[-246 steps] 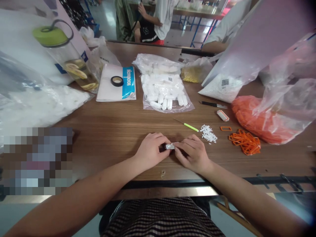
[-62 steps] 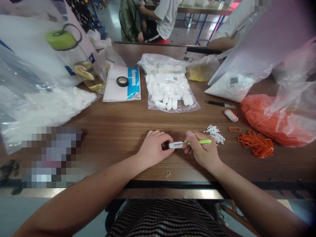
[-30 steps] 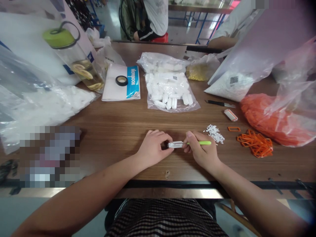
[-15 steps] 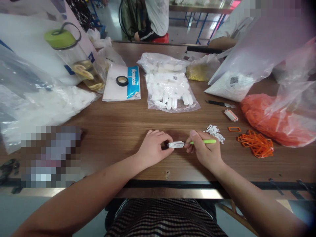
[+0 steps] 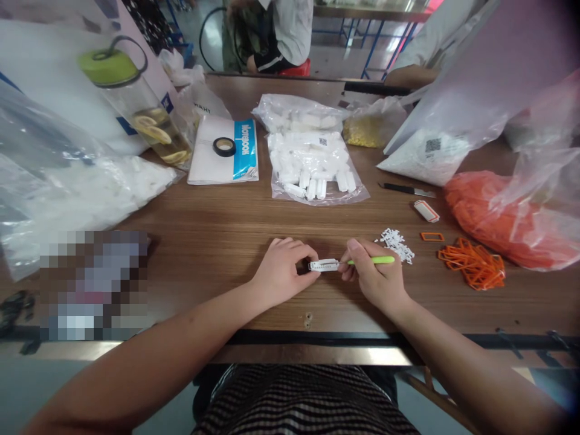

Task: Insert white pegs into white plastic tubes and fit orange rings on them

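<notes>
1. Block (image 5: 324, 266), white and slim with small holes along it, sits between the 2 hands near the front edge of the table (image 5: 217, 241); whether it touches the wood is unclear.
2. The left hand (image 5: 283, 270) is nearly closed, its thumb and fingertips pinching the block's left end.
3. The right hand (image 5: 377, 277) is closed pen-style on a green pick (image 5: 384, 260), which points at the block's right end; contact there is too small to make out.
4. Just beyond the right hand lies a heap of white bits (image 5: 397, 248).
5. Farther right are a tangle of orange frames (image 5: 472, 264), 1 single frame (image 5: 431, 237), a capped block (image 5: 426, 211) with an orange border, and a knife (image 5: 408, 190).
6. Past the hands, a clear bag (image 5: 359, 194) holds more white blocks; left of it, a tape roll (image 5: 225, 154) rests on a notebook (image 5: 206, 172).
</notes>
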### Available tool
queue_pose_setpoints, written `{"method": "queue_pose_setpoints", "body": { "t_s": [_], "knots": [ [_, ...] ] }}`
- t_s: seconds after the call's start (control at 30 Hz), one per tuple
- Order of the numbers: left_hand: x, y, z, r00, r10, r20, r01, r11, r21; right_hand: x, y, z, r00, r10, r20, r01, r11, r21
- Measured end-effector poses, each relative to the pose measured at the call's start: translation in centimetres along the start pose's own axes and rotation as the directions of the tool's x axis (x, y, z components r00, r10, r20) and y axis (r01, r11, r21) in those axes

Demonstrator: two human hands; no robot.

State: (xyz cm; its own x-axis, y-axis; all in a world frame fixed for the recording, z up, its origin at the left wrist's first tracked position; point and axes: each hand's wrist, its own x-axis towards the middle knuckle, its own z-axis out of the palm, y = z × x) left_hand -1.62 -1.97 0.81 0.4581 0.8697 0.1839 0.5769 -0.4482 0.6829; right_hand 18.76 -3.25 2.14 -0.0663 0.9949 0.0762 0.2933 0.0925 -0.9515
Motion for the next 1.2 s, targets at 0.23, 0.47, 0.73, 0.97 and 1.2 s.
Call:
{"method": "queue_pose_setpoints", "body": {
  "t_s": [0.23, 0.47, 0.73, 0.97, 1.2],
  "knots": [
    [0.0, -0.2, 0.1, 1.000, 0.000, 0.010, 0.000, 1.000, -0.003, -0.2, 0.0, -0.1, 0.999, -0.042, -0.006, 0.042, 0.999, -0.009],
    [0.0, 0.0, 0.1, 1.000, -0.007, 0.014, 0.007, 1.000, -0.001, -0.3, 0.2, 0.0, 0.998, -0.052, 0.022, 0.053, 0.998, -0.029],
    [0.0, 0.0, 0.1, 1.000, -0.023, 0.000, 0.023, 1.000, 0.004, -0.4, -0.8, -0.1, 0.966, -0.216, 0.142, 0.250, 0.923, -0.292],
    [0.0, 0.0, 0.1, 1.000, -0.029, 0.008, 0.029, 1.000, 0.008, -0.8, -1.2, -0.3, 0.940, -0.299, 0.165, 0.337, 0.887, -0.315],
    [-0.1, 0.2, -0.1, 1.000, -0.007, 0.006, 0.007, 1.000, -0.002, -0.1, 0.1, -0.7, 0.999, -0.052, 0.004, 0.052, 0.997, -0.051]
  ]
}}
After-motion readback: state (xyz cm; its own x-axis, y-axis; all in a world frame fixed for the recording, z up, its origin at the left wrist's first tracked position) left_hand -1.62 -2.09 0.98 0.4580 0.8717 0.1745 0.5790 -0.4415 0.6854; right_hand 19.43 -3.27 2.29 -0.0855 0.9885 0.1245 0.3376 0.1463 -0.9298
